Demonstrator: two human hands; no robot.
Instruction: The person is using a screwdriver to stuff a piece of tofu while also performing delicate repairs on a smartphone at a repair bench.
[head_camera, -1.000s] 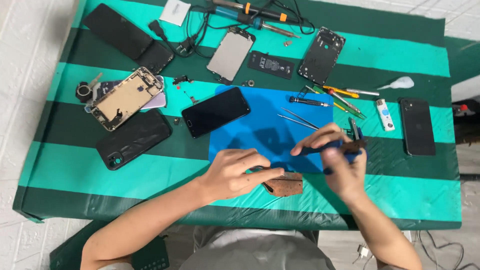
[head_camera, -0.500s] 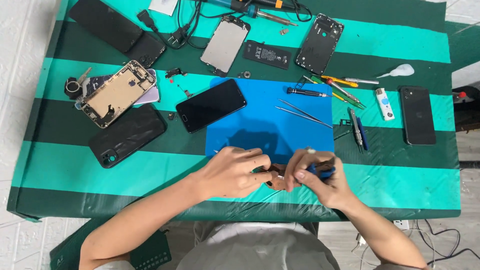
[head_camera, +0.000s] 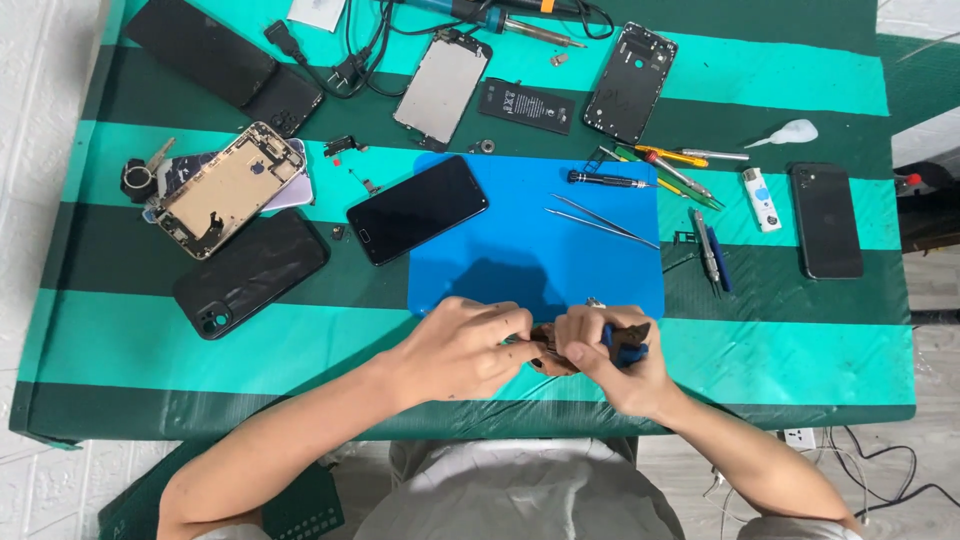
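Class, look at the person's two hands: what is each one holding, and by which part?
Both hands, left hand and right hand, pinch a small brown part by its ends; right hand also grips a blue-handled tool mid-handle.

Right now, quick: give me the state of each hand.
Left hand: closed on a small brown part at the table's front edge.
Right hand: closed around a blue-handled tool, fingers also on the brown part.

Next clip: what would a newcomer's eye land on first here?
Two bare hands, left hand and right hand, meet over a small brown part at the near edge of a bright blue mat. Around it, on a green striped cloth, lie a black phone, tweezers and an opened phone body.
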